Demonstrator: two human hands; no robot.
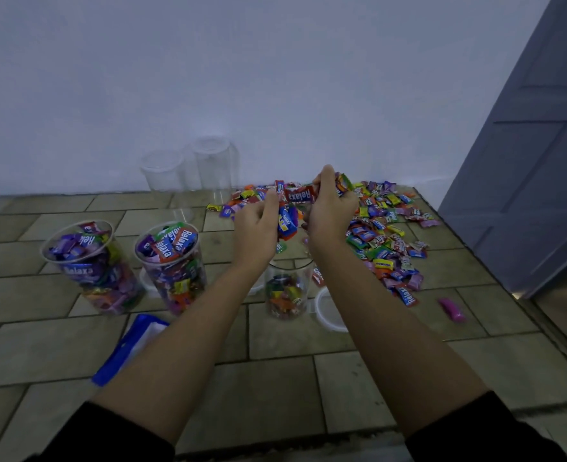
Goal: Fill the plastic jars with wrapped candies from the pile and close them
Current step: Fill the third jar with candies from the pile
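Note:
My left hand (pixel 257 225) and my right hand (pixel 329 208) are cupped together around a handful of wrapped candies (pixel 297 200), held above a clear plastic jar (pixel 287 291) that is partly filled. A few candies hang or fall below the hands. Behind and to the right, the candy pile (pixel 385 228) spreads over the tiled floor. Two full, uncovered jars (pixel 90 265) (pixel 172 265) stand on the left. Two empty clear jars (pixel 163 171) (pixel 213 161) stand by the wall.
White round lids (pixel 329 310) lie on the floor beside the jars. A blue and white bag (pixel 128 348) lies near my left forearm. One pink candy (pixel 452 308) lies apart at the right. A grey door (pixel 535 145) stands at the right, a white wall behind.

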